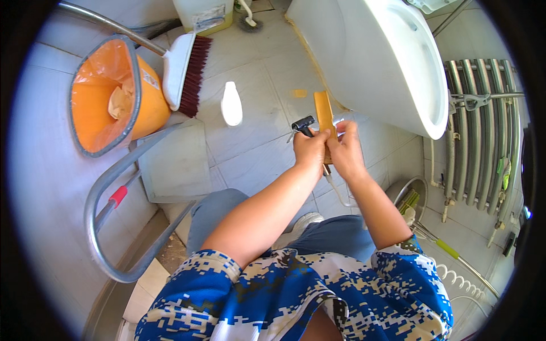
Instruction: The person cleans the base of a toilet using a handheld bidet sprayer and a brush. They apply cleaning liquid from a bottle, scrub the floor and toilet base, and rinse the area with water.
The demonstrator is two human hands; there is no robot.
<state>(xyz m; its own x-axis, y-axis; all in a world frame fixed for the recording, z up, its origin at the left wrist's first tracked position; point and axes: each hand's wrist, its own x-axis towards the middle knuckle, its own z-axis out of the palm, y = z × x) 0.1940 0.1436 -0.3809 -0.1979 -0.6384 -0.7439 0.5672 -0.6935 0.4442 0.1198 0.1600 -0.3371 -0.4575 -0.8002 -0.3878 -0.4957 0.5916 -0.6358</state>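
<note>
My left hand (311, 150) is closed around a black hand sprayer (303, 122) with a metal lever. A pale hose (339, 194) runs down from below that hand. My right hand (349, 149) grips a yellow trough-shaped piece (324, 108), which points away from me, and my left thumb also rests against it. Both hands are close together over the tiled floor (251, 149). The lower end of the yellow piece is partly hidden by my fingers. Beyond it, a small yellow patch (298, 93) shows on the floor.
A white bottle (231, 104) is on the floor. To the left are an orange bin (149, 91), a broom (177, 72), a dustpan (175, 166) and a bent metal rail (91, 213). A white washbasin (422, 72), a radiator (477, 136) and a metal bowl (422, 183) stand right.
</note>
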